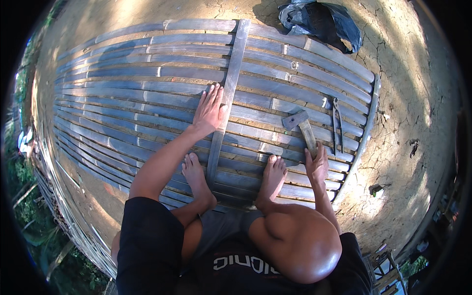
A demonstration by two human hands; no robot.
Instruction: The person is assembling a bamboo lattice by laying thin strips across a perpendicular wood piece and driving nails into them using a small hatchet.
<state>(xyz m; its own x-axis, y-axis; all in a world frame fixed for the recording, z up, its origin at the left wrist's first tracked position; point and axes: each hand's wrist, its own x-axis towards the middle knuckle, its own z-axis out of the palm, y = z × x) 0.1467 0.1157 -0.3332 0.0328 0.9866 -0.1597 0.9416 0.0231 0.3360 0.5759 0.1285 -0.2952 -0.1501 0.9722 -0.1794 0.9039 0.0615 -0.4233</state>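
Beneath me lies a panel of weathered bamboo slats [182, 73], crossed near its middle by a flat bamboo strip [231, 73]. My left hand [210, 109] rests flat on the slats with its fingers stretched out, its thumb side against the strip. At the right, my right hand [317, 161] is wrapped round the lower end of the wooden handle of a hammer [307, 132]. The hammer's blocky head lies low over the slats, left of a pair of pincers [337, 125] with long dark handles. My bare feet stand on the panel either side of the strip.
A crumpled black plastic bag [322, 24] lies on the cracked earth [393, 123] beyond the far right edge. Another bamboo strip [366, 130] borders the panel's right end. Long thin poles [54, 196] and greenery line the left side.
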